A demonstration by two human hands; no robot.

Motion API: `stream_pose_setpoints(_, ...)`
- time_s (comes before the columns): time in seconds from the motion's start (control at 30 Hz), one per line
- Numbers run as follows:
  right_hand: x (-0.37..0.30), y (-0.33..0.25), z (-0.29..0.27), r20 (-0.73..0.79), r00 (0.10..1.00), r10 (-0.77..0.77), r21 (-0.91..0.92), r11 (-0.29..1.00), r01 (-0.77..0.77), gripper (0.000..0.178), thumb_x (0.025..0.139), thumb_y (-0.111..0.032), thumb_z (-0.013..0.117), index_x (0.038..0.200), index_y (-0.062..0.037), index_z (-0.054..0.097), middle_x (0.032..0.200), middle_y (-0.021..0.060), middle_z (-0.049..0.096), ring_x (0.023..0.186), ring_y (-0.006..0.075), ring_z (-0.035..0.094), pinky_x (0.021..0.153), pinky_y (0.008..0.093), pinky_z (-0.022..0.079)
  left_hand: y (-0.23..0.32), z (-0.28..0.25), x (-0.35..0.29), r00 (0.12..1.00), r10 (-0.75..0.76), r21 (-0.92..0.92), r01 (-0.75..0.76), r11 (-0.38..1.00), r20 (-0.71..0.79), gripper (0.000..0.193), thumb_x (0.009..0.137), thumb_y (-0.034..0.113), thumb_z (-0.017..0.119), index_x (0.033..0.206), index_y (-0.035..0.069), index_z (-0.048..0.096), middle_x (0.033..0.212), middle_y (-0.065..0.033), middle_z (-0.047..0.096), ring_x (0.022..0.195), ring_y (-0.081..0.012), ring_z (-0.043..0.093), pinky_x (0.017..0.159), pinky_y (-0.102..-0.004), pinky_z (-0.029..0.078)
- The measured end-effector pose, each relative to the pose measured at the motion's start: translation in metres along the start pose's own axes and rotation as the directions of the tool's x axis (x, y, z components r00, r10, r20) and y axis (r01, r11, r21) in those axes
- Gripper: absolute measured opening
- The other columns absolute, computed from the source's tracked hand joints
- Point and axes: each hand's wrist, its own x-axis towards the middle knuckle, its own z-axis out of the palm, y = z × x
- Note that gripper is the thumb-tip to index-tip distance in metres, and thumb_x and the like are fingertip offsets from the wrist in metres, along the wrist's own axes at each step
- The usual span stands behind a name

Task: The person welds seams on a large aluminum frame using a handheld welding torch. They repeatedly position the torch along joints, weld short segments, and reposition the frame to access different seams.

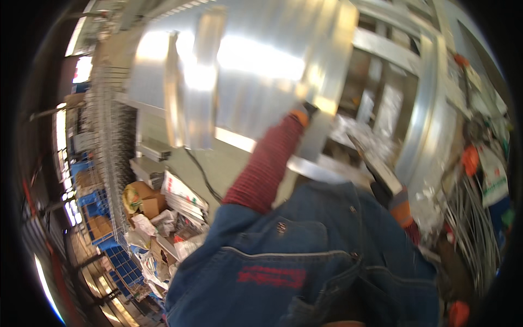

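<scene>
Metal sheets (256, 92), long and shiny with ridges, are spread in front of me. My left hand (308, 109), in a dark glove with an orange cuff, reaches forward to the ridged strips at their right side. Its fingers are smeared by motion, so their grip does not show. Closer to my body on the right, my right hand (383, 195) wears a dark glove with an orange and grey cuff. It appears closed around a long, flat, pale strip (382, 170) that slants forward and left; blur hides its kind.
Right of the sheets stands a metal frame (388, 48) with crumpled clear plastic (370, 139). A bundle of thin grey rods (479, 234) lies at the far right. On the left are a cardboard box (152, 201), a dark cable (202, 173) and blue wire crates (121, 264).
</scene>
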Motion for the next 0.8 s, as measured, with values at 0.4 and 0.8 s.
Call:
stream_pose_setpoints(0.4, 0.030, -0.031, -0.011, 0.085, 0.994, 0.064, -0.146, 0.988, -0.051, 0.037, 0.099, -0.017, 0.082, 0.131, 0.0003, 0.074, 0.115, 0.0154, 0.081, 0.103, 0.0248, 0.079, 0.088, 0.0363, 0.060, 0.092, -0.060, -0.034, 0.915, -0.329, 0.303, 0.253, 0.919, 0.234, 0.054, 0.099, 0.052, 0.074, 0.133, 0.011, 0.080, 0.126, -0.0136, 0.081, 0.120, -0.0335, 0.074, 0.108, -0.0437, 0.055)
stream_pose_setpoints(0.8, 0.052, -0.038, -0.018, 0.195, 0.947, 0.255, -0.144, 0.963, -0.229, 0.040, 0.099, -0.015, 0.082, 0.136, -0.0006, 0.074, 0.119, 0.0152, 0.081, 0.106, 0.0221, 0.078, 0.089, 0.0357, 0.061, 0.081, -0.063, -0.010, 0.889, -0.323, 0.380, 0.190, 0.905, 0.325, 0.055, 0.096, 0.052, 0.078, 0.128, 0.007, 0.081, 0.108, -0.0111, 0.083, 0.098, -0.0270, 0.076, 0.093, -0.0419, 0.059)
